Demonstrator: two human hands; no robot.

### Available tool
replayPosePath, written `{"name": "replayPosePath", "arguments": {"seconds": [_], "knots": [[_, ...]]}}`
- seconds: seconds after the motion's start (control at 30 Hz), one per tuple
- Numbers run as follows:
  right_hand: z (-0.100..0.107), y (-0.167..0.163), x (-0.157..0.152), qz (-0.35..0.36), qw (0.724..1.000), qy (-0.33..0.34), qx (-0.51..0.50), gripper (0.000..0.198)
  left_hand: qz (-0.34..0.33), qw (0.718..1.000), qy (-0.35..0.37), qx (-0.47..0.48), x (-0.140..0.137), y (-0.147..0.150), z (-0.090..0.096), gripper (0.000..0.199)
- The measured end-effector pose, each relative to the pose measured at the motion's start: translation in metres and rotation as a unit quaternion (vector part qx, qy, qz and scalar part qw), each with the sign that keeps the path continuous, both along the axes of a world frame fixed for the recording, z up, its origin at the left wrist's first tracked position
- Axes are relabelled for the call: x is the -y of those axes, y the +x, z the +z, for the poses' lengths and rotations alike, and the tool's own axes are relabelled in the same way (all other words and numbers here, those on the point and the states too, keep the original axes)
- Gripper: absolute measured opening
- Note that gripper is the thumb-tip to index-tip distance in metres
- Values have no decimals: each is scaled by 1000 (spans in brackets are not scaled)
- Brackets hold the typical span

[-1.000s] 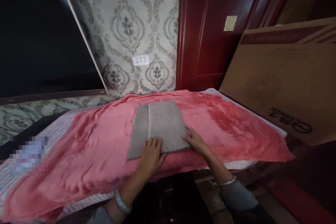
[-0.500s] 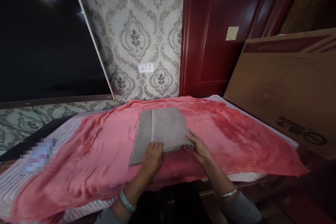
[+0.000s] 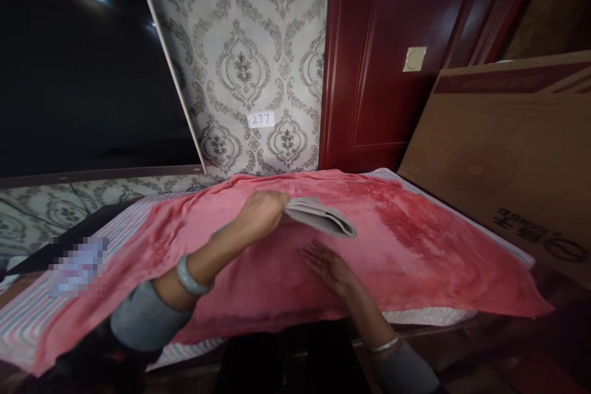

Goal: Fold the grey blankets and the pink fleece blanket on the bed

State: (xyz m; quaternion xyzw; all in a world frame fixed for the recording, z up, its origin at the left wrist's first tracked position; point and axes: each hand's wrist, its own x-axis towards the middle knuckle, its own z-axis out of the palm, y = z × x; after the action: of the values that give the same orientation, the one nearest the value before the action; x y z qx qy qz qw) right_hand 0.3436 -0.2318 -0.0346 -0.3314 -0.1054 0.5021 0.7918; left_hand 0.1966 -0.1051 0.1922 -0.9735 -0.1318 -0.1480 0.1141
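Observation:
A folded grey cloth [image 3: 318, 214] is held up over the pink blanket [image 3: 406, 265], its layered edge turned toward the right. My left hand [image 3: 264, 212] is closed on the cloth's left end. Below the cloth and apart from it, my right hand [image 3: 327, 266] is open, palm turned up with fingers stretched toward the left. Beneath the blanket, a striped sheet [image 3: 32, 314] shows along the sides and front.
To the left a large dark screen [image 3: 87, 80] stands against the patterned wall. A cardboard box [image 3: 503, 148] leans at the right beside a dark red door panel [image 3: 388, 55]. A blurred bluish item [image 3: 78, 268] lies at the left edge.
The grey cloth has been lifted off the blanket and folded narrower. My left hand has moved up to its left end; my right hand has let go and moved slightly left.

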Motion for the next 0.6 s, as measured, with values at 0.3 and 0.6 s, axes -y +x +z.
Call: {"name": "replayPosePath", "arguments": {"seconds": [0.3, 0.6], "knots": [[-4, -22, -58, -53, 997, 38, -36, 34, -54, 998, -30, -5, 15, 14, 125, 11], [43, -10, -6, -183, 979, 56, 75, 58, 40, 969, -226, 91, -48, -27, 179, 40]]}}
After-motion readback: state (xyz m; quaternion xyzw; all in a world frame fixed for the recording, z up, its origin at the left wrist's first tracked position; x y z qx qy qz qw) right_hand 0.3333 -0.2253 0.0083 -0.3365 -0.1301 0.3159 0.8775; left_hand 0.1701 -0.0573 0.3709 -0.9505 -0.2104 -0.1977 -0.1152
